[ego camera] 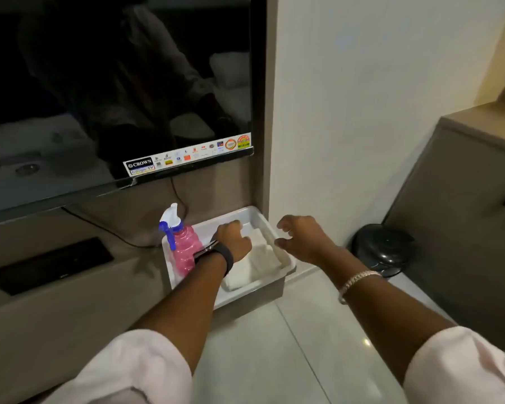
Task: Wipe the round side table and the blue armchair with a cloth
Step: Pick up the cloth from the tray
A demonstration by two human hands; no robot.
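A stack of folded white cloths [260,258] lies in a white plastic tray [286,268] on a low console. My left hand [233,237] reaches into the tray, its fingers curled down onto the top cloth. Just right of it, my right hand [299,237] hovers above the tray's right rim with fingers spread and nothing in it. A pink spray bottle [182,246] with a white and blue trigger stands in the tray's left part, touching my left wrist. Neither the round side table nor the blue armchair is in view.
A large dark TV [114,91] hangs above the console [70,287], with a cable running down behind the tray. A black round bin lid [382,247] sits on the floor to the right, beside a grey-brown cabinet [461,214]. Pale floor tiles [289,360] lie below my arms.
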